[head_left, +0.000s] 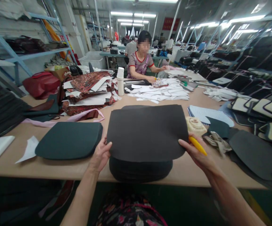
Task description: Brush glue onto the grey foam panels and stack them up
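A dark grey sheet (147, 133) with rounded lower corners is held up level between my two hands. My left hand (101, 153) pinches its left edge between thumb and fingers. The right edge is gripped by my right hand (195, 150), which also has a yellow-handled tool (198, 146) tucked in it; the tool's working end is hidden. Below the sheet stands a stack of dark pieces (140, 171), mostly covered by it. Left of my left hand lies a pile of dark green panels (67, 139) of similar shape.
Patterned red-brown pieces with white sheets (88, 89) are piled at the back left, beside white spools (120, 81). White strips (159, 89) lie before a co-worker (141, 61) across the table (84, 168). At right are a cream roll (195, 126), a crumpled cloth (217, 142) and dark sheets (258, 153).
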The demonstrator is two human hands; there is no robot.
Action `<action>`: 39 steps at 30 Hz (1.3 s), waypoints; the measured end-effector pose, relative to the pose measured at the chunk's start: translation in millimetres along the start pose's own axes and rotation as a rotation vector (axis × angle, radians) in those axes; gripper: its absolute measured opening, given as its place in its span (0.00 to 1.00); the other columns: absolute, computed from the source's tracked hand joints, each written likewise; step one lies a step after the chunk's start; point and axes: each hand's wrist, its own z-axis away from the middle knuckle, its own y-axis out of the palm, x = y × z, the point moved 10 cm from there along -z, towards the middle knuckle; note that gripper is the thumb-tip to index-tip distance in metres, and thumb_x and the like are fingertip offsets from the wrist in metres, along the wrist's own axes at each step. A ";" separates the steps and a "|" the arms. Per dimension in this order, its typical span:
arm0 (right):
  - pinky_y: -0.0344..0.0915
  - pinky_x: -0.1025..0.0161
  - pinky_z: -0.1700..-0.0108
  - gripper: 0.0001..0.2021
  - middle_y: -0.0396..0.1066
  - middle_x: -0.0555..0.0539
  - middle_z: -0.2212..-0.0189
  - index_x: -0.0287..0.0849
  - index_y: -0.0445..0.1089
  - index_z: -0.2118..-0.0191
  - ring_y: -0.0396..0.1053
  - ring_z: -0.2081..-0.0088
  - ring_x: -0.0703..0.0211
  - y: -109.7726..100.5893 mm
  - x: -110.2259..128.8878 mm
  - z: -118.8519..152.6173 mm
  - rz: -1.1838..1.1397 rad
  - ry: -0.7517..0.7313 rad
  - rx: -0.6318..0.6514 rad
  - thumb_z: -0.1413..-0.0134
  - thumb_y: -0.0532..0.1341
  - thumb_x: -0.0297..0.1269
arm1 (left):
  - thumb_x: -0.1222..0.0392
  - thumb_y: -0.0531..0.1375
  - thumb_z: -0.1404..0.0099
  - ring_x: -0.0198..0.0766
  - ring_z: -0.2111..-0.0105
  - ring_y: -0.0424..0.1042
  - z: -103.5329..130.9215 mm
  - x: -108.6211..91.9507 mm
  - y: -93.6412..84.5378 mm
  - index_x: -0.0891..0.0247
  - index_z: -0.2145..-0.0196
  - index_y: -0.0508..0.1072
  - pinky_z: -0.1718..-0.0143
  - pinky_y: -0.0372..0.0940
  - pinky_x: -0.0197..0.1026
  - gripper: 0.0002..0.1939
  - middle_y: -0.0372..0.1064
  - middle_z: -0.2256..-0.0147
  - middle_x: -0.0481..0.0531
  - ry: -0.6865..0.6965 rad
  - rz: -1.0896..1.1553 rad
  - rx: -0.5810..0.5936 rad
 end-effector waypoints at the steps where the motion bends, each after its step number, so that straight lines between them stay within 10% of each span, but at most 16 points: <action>1: 0.67 0.61 0.73 0.17 0.68 0.50 0.73 0.47 0.64 0.61 0.67 0.74 0.59 4.9 -11.2 1.3 0.012 0.032 0.027 0.55 0.62 0.49 | 0.56 0.67 0.51 0.46 0.51 0.68 -0.8 4.9 -2.5 0.60 0.50 0.63 0.50 0.64 0.46 0.31 0.69 0.52 0.55 -0.006 -0.049 -0.017; 13: 0.64 0.59 0.68 0.29 0.62 0.50 0.72 0.44 0.56 0.43 0.63 0.72 0.57 36.0 -73.8 26.7 0.383 0.038 0.023 0.52 0.59 0.47 | 0.60 0.64 0.50 0.47 0.58 0.72 -2.8 39.4 -39.8 0.57 0.39 0.45 0.53 0.66 0.52 0.45 0.71 0.60 0.53 0.134 -0.601 -0.216; 39: 0.63 0.60 0.66 0.24 0.67 0.46 0.64 0.45 0.57 0.46 0.67 0.70 0.56 55.3 -96.8 32.6 0.444 0.068 0.107 0.50 0.57 0.42 | 0.64 0.62 0.49 0.44 0.64 0.72 -12.3 53.6 -49.1 0.64 0.37 0.41 0.59 0.65 0.47 0.47 0.69 0.64 0.53 0.119 -0.985 -0.236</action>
